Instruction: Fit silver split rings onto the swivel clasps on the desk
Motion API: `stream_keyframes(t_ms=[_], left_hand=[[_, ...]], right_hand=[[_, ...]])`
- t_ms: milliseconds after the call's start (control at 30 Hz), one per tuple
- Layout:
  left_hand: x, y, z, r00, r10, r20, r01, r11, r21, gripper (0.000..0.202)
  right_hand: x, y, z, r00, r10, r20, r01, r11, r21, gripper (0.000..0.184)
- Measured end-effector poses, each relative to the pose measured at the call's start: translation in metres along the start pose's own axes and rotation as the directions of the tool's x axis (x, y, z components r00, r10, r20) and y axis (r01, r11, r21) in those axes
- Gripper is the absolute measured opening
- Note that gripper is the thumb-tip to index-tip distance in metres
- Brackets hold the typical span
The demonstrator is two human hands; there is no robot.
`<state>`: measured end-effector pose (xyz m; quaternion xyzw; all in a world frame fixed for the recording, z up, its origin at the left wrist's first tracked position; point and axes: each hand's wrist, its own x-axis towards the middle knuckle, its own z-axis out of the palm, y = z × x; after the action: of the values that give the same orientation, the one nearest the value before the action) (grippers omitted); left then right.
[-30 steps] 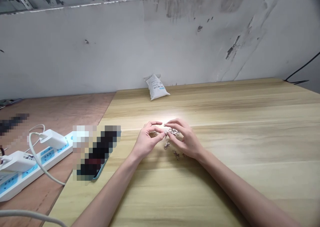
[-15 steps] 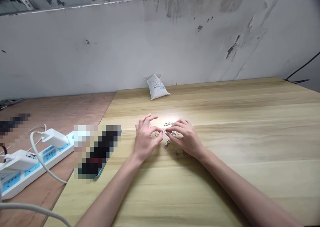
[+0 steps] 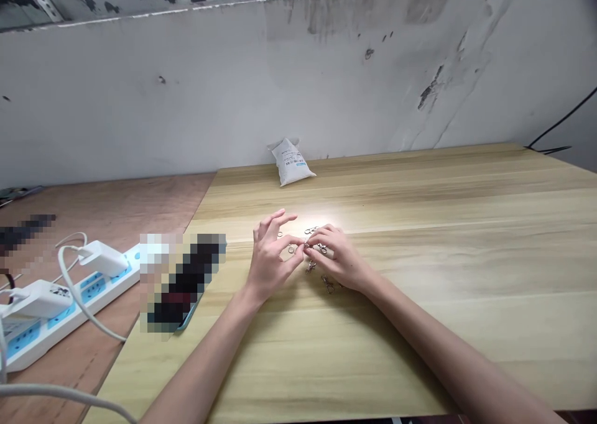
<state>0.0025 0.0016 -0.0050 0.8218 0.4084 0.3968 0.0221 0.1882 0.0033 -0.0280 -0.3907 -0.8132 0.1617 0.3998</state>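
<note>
While the left hand [image 3: 271, 257] spreads its fingers, the right hand [image 3: 341, 261] pinches a metal clasp [image 3: 306, 244] just above the tabletop [image 3: 420, 349].

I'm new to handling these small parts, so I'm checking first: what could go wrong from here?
The small clasp where the left hand and right hand meet could slip and drop. The loose ring just beside them could be knocked aside by a stray finger.

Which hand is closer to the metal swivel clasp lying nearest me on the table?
Right: the right hand sits just beside the swivel clasp, while the left hand is farther away, off to its left.
</note>
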Motion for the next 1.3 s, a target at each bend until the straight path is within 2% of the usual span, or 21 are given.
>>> stream_keyframes(t_ms=[133, 333, 433, 633, 767, 867, 1000, 1133, 1300], left_hand=[[0.000, 0.000, 0.000, 1.000, -0.017, -0.006, 0.017, 1.000, -0.011, 0.008], [-0.001, -0.002, 0.004, 0.986, -0.138, 0.093, 0.138, 0.990, 0.004, 0.009], [-0.001, -0.005, 0.002, 0.978, -0.144, 0.154, 0.135, 0.989, 0.067, 0.011], [-0.001, -0.016, -0.006, 0.975, -0.148, 0.167, 0.103, 0.963, 0.251, 0.010], [-0.001, -0.021, -0.006, 0.974, -0.126, 0.189, 0.065, 0.952, 0.300, 0.010], [-0.002, -0.025, -0.006, 0.974, -0.114, 0.197, 0.052, 0.953, 0.297, 0.008], [-0.003, -0.027, -0.007, 0.971, -0.116, 0.209, 0.056, 0.960, 0.273, 0.007], [-0.001, -0.026, -0.010, 0.966, -0.119, 0.229, 0.061, 0.968, 0.244, 0.007], [-0.001, -0.021, -0.012, 0.934, -0.014, 0.358, -0.025, 0.994, 0.104, 0.010]], right_hand=[[0.001, 0.007, -0.006, 0.997, -0.063, -0.038, 0.059, 0.992, -0.108, 0.008], [0.001, 0.005, -0.016, 0.958, -0.238, -0.162, 0.165, 0.916, -0.366, 0.011], [0.001, -0.001, -0.016, 0.954, -0.281, -0.107, 0.221, 0.896, -0.386, 0.014], [-0.001, -0.002, -0.019, 0.983, -0.177, 0.054, 0.185, 0.954, -0.237, 0.013], [0.000, 0.005, -0.022, 0.996, -0.082, 0.030, 0.086, 0.978, -0.191, 0.018], [0.002, 0.017, -0.018, 1.000, 0.025, -0.013, -0.028, 0.965, -0.263, 0.020], [0.005, 0.029, -0.006, 0.991, 0.131, 0.009, -0.116, 0.909, -0.400, 0.033], [0.007, 0.027, -0.001, 0.989, 0.142, 0.041, -0.107, 0.880, -0.463, 0.025], [0.014, 0.019, -0.004, 0.990, 0.113, 0.087, -0.045, 0.824, -0.565, 0.021]])
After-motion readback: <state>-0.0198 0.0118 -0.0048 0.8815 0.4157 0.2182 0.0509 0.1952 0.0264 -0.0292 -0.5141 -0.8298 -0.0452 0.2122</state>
